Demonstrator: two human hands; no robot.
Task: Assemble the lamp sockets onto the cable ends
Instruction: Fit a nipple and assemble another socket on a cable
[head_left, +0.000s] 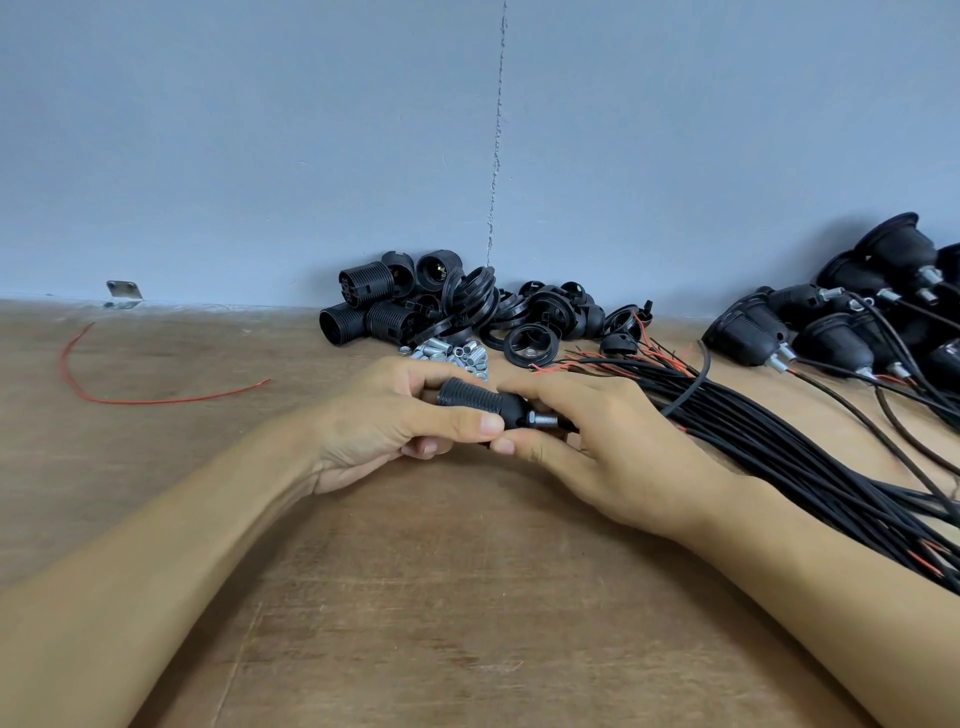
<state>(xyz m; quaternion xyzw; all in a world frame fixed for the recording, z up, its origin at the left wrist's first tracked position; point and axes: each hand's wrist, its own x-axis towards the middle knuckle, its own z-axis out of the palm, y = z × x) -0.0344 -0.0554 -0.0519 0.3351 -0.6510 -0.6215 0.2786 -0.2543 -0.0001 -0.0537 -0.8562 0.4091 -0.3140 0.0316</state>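
**Head view**

- Socket (470, 397): black plastic cylinder. A ribbed thread is running round its body, which is tapering to a smooth domed cap. It is lying sideways, held just above the table (467, 597).
- Nipple (543, 418): short threaded silver metal tube with a hex nut, sticking out of the socket's cap end and pointing right.
- Left hand (395, 415): grasping the socket's ribbed end, fingers curling behind it and thumb lying along its near side.
- Right hand (613, 441): grasping the socket's cap end, fingers arching over it and thumb tip touching the left thumb. Whether a cable is entering the nipple cannot be told.
- Tubes (452, 356): a heap of small shiny metal pieces lying just behind the socket.
- Bodies (379, 306): ribbed black cylinders piling up behind the socket, to its left.
- Rings (478, 301): thin black hoops leaning together directly behind the socket.
- Caps (561, 312): glossy black domes lying behind the socket, to its right.
- Cables (779, 441): a bundle of round black cords with red strands showing, fanning out right of the socket.
- Finished sockets (857, 322): a black heap with cables attached, stacking up well right of the socket.
- Red wire (130, 389): thin and curved, lying well left of the socket.
- Table: worn, matte brown wood grain.
- Wall (260, 130): flat grey-blue, with a vertical crack (496, 156) running behind the socket.
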